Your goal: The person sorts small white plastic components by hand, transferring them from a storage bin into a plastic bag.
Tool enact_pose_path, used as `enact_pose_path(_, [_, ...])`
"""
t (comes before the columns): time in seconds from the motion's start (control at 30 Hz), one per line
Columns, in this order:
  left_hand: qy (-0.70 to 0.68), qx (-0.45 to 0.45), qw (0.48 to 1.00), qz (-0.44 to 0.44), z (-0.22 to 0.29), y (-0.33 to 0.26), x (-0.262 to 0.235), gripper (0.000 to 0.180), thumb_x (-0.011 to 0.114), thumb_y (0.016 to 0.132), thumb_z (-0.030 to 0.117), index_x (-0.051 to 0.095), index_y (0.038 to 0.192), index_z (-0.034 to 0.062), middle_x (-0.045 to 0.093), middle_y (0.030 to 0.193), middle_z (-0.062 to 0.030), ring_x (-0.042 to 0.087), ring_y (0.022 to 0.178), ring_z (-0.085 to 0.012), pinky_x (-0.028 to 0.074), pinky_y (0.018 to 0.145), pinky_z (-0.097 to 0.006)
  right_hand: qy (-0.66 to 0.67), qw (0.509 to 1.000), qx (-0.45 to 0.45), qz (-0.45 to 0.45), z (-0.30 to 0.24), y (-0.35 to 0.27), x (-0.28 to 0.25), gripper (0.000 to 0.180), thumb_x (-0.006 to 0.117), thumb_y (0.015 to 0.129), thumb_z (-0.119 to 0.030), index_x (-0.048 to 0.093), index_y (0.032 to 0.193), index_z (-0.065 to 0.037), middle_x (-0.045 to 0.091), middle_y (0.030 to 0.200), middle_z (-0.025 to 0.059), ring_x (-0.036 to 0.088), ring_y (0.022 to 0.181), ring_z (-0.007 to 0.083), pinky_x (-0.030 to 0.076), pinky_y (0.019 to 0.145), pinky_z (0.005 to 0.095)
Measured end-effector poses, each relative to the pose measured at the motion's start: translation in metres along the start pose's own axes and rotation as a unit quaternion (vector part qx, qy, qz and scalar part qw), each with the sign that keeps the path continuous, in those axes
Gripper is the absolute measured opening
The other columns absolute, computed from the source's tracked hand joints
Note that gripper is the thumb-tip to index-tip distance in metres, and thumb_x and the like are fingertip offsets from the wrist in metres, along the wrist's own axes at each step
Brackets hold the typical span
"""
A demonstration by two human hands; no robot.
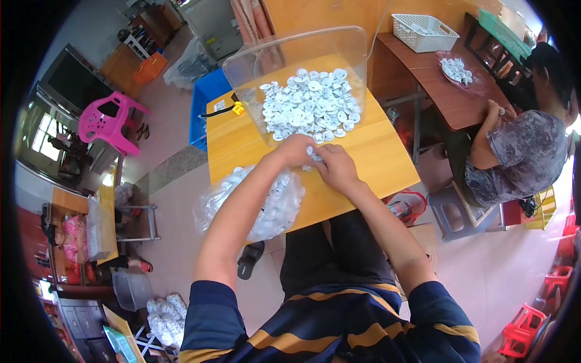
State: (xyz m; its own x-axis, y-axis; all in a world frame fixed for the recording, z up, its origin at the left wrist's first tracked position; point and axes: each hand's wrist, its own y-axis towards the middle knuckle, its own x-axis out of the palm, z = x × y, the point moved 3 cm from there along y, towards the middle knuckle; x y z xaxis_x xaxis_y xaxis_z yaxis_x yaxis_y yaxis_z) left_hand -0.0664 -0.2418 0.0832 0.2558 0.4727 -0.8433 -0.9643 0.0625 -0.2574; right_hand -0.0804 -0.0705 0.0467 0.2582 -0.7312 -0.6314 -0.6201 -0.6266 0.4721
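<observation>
Yellow tabletop [381, 158]: both hands' fingers [304, 143] [330, 158] pinch a white piece [313, 152] near illegibly marked discs [313, 107].

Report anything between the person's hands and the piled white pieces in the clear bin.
Nothing opaque shows between the left hand, right hand and the piled white pieces; whether the clear bin has a near wall there, I cannot tell. The plastic bag lies aside.

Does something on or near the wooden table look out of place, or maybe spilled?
Two small things. The clear plastic bag hangs partly over the near-left corner of the wooden table, so it looks poorly supported. Below, a lone black slipper lies on the floor with no foot visible in it. No clear spill shows.
</observation>
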Motion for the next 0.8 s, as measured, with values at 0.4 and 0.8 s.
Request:
enact_pose_path(0.4, [-0.008,-0.01,0.991,0.136,0.018,0.017,0.008,0.027,0.062,0.092,0.016,0.074,0.116,0.0093,0.075,0.107,-0.0168,0.072,0.101,-0.0346,0.056,0.089,-0.043,0.038,0.998,0.056,-0.006,0.029,-0.022,-0.068,0.025,0.067,0.091,-0.011,0.072,0.114,-0.002,0.07,0.112,0.0181,0.066,0.107,0.0373,0.054,0.093,0.0448])
enact_pose_path(0.8, [0.175,-0.092,0.972,0.126,0.021,-0.006,0.003,0.036,0.06,0.091,0.01,0.071,0.124,0.0187,0.068,0.116,-0.0181,0.067,0.112,-0.0377,0.056,0.091,-0.049,-0.059,0.997,0.041,0.006,0.032,0.032,-0.03,0.025,0.06,0.094,-0.007,0.075,0.112,-0.016,0.065,0.106,0.014,0.065,0.102,0.0343,0.055,0.085,0.0453])
